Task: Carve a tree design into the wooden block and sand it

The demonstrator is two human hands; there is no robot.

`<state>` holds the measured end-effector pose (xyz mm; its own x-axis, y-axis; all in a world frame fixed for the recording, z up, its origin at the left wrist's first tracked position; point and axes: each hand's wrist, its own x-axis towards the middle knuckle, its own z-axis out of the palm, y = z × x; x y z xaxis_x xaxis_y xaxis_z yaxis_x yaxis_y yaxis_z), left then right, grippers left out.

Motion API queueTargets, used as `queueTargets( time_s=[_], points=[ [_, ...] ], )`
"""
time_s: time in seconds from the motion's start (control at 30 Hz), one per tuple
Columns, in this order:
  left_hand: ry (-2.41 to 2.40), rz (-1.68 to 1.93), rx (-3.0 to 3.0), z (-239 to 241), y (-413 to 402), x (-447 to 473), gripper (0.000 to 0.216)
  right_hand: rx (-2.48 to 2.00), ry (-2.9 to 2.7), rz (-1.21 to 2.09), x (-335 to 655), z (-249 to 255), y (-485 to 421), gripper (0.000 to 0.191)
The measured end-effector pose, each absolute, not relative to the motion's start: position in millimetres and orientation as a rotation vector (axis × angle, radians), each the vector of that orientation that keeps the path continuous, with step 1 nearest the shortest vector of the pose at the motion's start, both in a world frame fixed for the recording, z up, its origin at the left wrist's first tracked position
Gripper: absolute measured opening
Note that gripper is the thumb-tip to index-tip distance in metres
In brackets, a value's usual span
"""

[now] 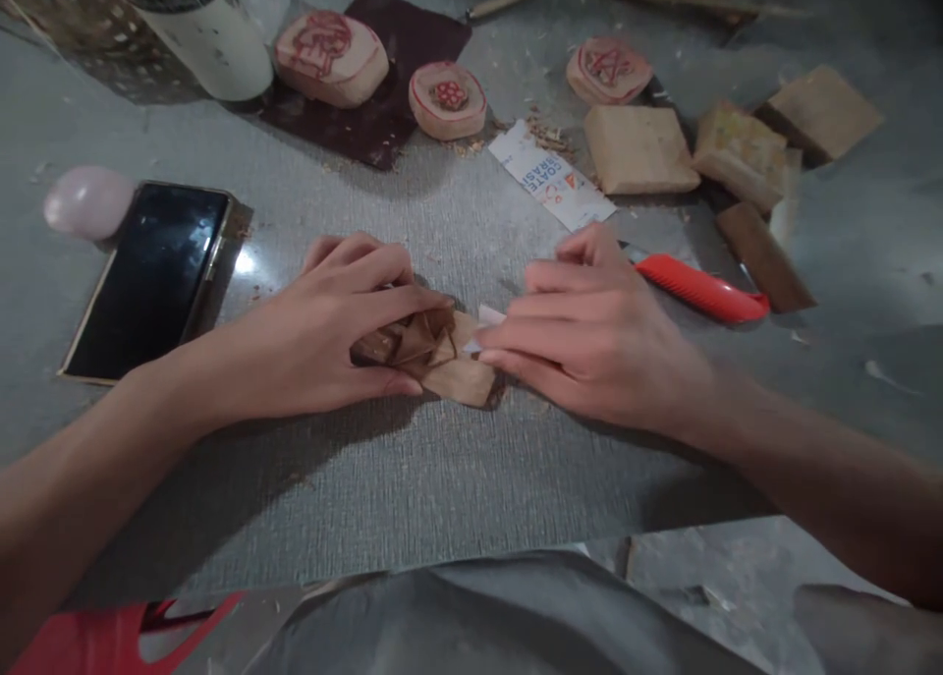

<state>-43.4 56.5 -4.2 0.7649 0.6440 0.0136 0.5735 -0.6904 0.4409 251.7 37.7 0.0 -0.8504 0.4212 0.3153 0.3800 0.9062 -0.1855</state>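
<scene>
My left hand [368, 311] is closed around a carved wooden block [461, 378], pressing it against the table with fingers over its top and the thumb along its near side. Dark brown facets show on the block's left part; its right end is pale bare wood. My right hand [589, 331] pinches a small white folded piece of sandpaper [486, 321] against the pale end of the block. Part of that sandpaper is hidden under the fingers. The right hand is slightly blurred.
Behind the hands lie a printed sandpaper strip [552, 179], a red-handled knife [699, 290], wooden blocks [640, 149] and carved pieces with red drawings [448, 100]. A phone [151, 277], a pale pink egg-shaped object [88, 203] and a white bottle [210, 41] stand left.
</scene>
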Motion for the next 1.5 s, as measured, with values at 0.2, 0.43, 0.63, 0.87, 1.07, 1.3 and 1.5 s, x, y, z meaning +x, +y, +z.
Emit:
queueTargets(
  time_s=[0.2,0.43,0.63,0.87,1.07,1.3,1.5],
  points=[
    [0.904,0.21,2.556,-2.1,55.9,-43.2,0.055,-0.525,-2.721,0.169,249.1,1.0,39.5,0.031],
    [0.933,0.215,2.522,-2.9,56.5,-43.9,0.053,-0.491,-2.739,0.214,249.7,-0.3,38.7,0.036],
    [0.909,0.22,2.539,-3.2,56.0,-43.4,0.054,-0.477,-2.722,0.244,252.6,-2.2,39.2,0.033],
    [0.884,0.213,2.565,-1.3,54.9,-44.3,0.055,-0.52,-2.693,0.232,253.0,-1.1,41.6,0.036],
    [0.903,0.215,2.578,-1.1,54.3,-44.0,0.056,-0.586,-2.671,0.246,252.1,-1.2,40.4,0.033],
    [0.951,0.205,2.562,1.6,52.9,-41.2,0.051,-0.577,-2.689,0.248,250.9,-1.7,39.1,0.034],
    [0.931,0.177,2.56,1.0,53.5,-41.7,0.05,-0.473,-2.703,0.234,251.4,-4.7,39.4,0.031]
  ],
)
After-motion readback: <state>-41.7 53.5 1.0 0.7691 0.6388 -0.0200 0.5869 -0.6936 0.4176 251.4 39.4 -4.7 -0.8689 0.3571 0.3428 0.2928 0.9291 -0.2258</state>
